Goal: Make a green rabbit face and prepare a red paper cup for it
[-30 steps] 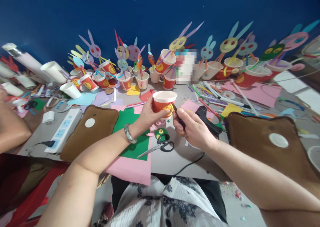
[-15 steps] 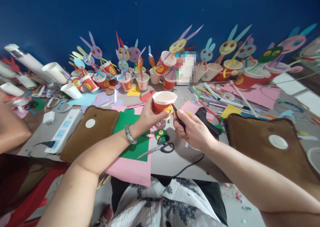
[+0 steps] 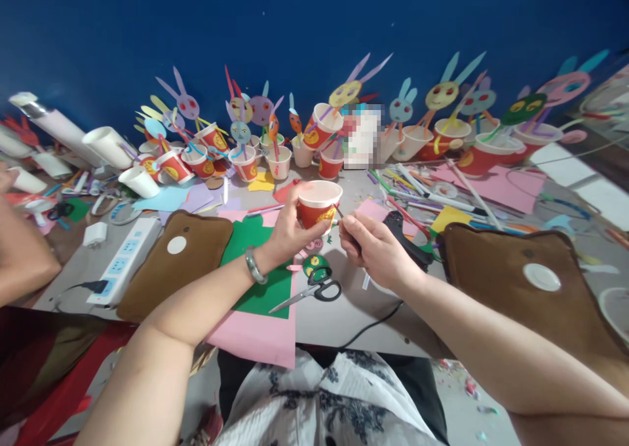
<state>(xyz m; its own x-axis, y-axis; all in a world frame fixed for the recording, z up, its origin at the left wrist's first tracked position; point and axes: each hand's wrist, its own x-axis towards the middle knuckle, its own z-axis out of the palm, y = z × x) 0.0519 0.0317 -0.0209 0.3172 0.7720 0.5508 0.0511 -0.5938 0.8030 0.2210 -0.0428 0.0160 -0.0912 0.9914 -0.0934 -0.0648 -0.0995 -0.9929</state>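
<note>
A red paper cup with a white rim [image 3: 318, 204] is upright in my left hand [image 3: 289, 230], whose fingers wrap its left side and front. My right hand [image 3: 366, 240] is closed on a thin dark tool [image 3: 340, 211], mostly hidden by the fingers, its tip at the cup's right side. Below the cup, black-handled scissors [image 3: 314, 290] lie partly on green paper [image 3: 255, 262]. A green paper oval with yellow marks [image 3: 314, 262] and small pink paper pieces [image 3: 297, 262] lie just above the scissors.
Brown cushions [image 3: 181, 262] [image 3: 511, 269] lie on both sides. A power strip [image 3: 128, 256] is at left, a black glue gun [image 3: 410, 240] right of my right hand. Cups with paper rabbit figures [image 3: 244, 161] line the blue wall. Another person's arm [image 3: 24, 256] is at far left.
The dark tool has turned, with less of it showing from my right hand, and its tip stays at the cup. The cup has tilted slightly. The view has shifted a little.
</note>
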